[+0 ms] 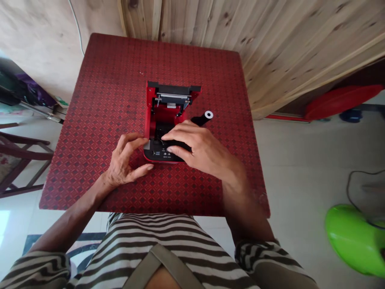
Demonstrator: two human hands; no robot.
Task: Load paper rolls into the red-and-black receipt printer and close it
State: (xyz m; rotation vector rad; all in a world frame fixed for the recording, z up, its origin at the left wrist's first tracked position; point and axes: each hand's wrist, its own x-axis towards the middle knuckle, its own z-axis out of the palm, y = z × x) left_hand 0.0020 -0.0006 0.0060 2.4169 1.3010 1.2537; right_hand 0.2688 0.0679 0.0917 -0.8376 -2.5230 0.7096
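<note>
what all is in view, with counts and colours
open device: 1, red and black, centre
roll: 1, black and white, beside device
table: 1, red, centre
plank wall: 1, pale, behind table
chair: 1, brown, left
clutter: several, dark, purple, upper left
round object: 1, red, upper right
curved object: 1, green, lower right
cables: 2, white upper left, dark right
floor: 1, pale, below
top: 1, dark-white striped, bottom
left grip: 1, touching device
right grip: 1, over device
</note>
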